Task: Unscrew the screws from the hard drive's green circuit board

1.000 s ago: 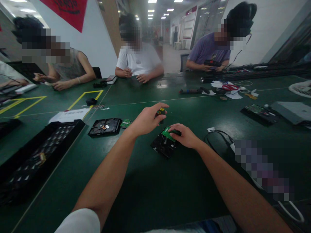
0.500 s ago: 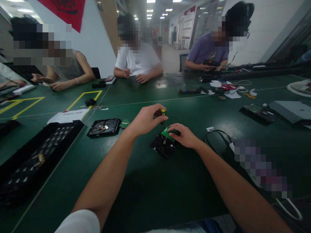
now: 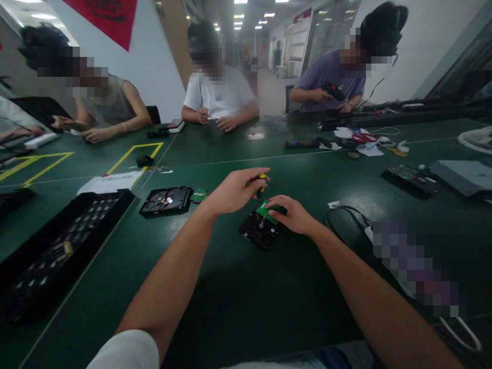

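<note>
A black hard drive [image 3: 258, 233] with a green circuit board [image 3: 264, 210] at its far end lies tilted at an angle on the table in front of me. My left hand [image 3: 242, 189] is over the drive's far side, its fingers closed around a short screwdriver [image 3: 262, 183] with a yellow and black handle. The screwdriver stands upright; its tip is too small to make out. My right hand [image 3: 290, 214] grips the drive at its far right corner, fingers over the circuit board. Part of the board is hidden under those fingers.
To the left lie another hard drive [image 3: 166, 201], a loose green board [image 3: 199, 195] and a long black tray [image 3: 69, 251]. At right are a third drive [image 3: 411, 179], a grey box [image 3: 463, 177] and a cable [image 3: 351, 211]. Several people sit across the table [image 3: 238, 292].
My left hand's fingers have shifted and stretched around the screwdriver's handle, which has moved slightly right. My right hand and the hard drive keep their places. A co-worker opposite has raised a dark tool.
</note>
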### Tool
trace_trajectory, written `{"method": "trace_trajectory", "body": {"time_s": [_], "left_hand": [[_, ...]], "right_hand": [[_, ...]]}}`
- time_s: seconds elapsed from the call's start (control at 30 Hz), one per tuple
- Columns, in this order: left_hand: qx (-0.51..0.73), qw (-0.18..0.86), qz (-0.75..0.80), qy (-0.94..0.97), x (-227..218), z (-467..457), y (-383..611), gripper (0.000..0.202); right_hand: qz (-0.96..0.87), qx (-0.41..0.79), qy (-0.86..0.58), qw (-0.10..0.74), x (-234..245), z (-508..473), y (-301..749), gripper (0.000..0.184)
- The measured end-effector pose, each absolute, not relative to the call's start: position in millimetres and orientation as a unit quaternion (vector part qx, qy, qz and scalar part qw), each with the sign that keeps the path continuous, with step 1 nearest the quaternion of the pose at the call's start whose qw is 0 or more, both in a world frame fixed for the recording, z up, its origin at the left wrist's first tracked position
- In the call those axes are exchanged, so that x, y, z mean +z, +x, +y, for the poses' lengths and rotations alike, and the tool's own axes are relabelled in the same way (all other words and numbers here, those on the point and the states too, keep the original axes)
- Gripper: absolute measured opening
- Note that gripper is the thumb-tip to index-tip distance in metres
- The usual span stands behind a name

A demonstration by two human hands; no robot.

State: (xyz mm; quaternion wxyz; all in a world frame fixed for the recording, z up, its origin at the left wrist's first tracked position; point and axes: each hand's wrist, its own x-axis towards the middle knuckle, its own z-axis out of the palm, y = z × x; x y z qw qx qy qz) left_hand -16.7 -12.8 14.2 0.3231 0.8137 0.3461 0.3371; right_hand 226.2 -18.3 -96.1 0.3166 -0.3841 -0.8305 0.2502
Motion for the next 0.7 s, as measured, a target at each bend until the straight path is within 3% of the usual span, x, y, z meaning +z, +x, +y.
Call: {"method": "trace_trajectory", "body": {"time_s": [0.1,0.23,0.37,0.53,0.7], "left_hand": [[0.341,0.298,0.352,0.819,16.8,-13.7,-16.9,0.041],[0.350,0.185,0.368,0.841,18.3,-12.1,-19.0,0.020],[0.353,0.140,0.379,0.844,19.3,-11.2,-19.6,0.024],[0.341,0.192,0.373,0.841,20.8,-12.3,-19.1,0.020],[0.326,0.321,0.346,0.819,18.0,-11.6,-22.2,0.034]], "right_hand": [[-0.832,0.248,-0.380,0.319,-98.1,-16.9,226.4,0.017],[-0.833,0.249,-0.385,0.310,-97.8,-17.4,226.5,0.018],[-0.835,0.246,-0.382,0.310,-96.1,-18.0,226.6,0.019],[-0.834,0.247,-0.383,0.310,-95.3,-18.7,226.2,0.018],[-0.831,0.249,-0.387,0.314,-95.0,-19.5,225.4,0.018]]}}
